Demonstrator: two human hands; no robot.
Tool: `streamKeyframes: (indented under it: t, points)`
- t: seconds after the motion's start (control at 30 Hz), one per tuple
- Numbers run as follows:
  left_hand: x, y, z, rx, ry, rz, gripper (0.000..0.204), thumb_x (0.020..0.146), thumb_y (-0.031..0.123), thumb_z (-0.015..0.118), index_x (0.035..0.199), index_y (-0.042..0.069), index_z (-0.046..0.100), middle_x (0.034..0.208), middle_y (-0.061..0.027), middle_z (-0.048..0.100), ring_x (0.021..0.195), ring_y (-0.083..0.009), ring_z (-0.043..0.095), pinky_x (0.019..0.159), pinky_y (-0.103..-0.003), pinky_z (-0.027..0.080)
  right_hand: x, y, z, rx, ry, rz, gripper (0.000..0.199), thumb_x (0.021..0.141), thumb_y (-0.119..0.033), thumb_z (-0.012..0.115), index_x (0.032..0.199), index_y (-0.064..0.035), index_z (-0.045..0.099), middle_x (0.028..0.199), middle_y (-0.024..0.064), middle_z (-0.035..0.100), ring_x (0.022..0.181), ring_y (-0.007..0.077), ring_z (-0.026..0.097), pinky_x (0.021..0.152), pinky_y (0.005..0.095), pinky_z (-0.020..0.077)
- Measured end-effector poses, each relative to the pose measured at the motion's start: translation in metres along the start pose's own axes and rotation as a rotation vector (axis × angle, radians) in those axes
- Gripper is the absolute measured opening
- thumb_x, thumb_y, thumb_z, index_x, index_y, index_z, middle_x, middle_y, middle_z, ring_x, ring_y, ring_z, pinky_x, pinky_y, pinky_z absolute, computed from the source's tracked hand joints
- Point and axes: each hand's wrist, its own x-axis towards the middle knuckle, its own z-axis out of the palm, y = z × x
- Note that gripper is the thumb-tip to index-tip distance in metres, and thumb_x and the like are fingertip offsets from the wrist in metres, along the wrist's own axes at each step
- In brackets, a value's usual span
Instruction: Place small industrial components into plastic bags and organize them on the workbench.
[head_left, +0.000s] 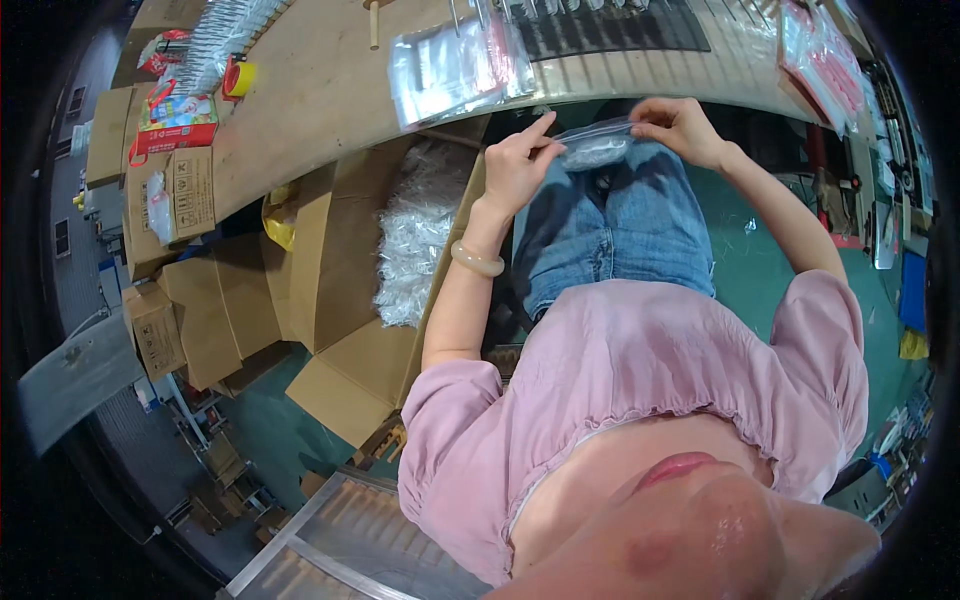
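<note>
Between my hands, over my lap at the table's edge, is a clear zip bag (597, 150) with something pale or shiny in its lower part; I cannot make out what. My left hand (520, 160) pinches the bag's left top corner, its index finger pointing up. My right hand (683, 130) grips the right top corner between thumb and fingers. The bag's top strip is stretched straight between them. On the table (300, 110) just beyond lies a stack of flat clear bags (445, 70).
Left of me stands an open cardboard box (350, 220) full of clear plastic packets (420, 220). More cartons (215, 300) are beyond it. A dark mat (615, 30) with metal rods lies on the table, with pink-and-clear bags (820, 65) far right and a yellow tape roll (238, 80) far left.
</note>
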Motion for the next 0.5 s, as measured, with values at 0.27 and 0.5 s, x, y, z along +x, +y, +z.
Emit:
streamKeyframes:
  t: [0.27,0.5]
  points:
    - [-0.001,0.001,-0.022,-0.058,-0.056,-0.308,0.018,0.073,0.012,0.076,0.089,0.005,0.073,0.08,-0.0072,0.071,0.065,-0.0113,0.065,0.066,-0.023,0.051,0.012,0.012,0.021,0.071,0.067,-0.022,0.007,0.081,-0.005,0.068,0.087,-0.0007,0.067,0.081,0.002,0.063,0.074,0.0078,0.058,0.069,0.0232,0.0474]
    - [-0.021,-0.016,-0.025,-0.227,-0.004,-0.148,0.013,0.081,0.009,0.069,0.091,-0.001,0.068,0.082,-0.0062,0.07,0.069,-0.0116,0.064,0.065,-0.025,0.052,0.01,0.017,0.048,0.176,0.047,-0.014,0.004,0.081,-0.002,0.068,0.081,-0.0002,0.064,0.084,-0.0004,0.059,0.077,0.0062,0.055,0.069,0.0215,0.0443]
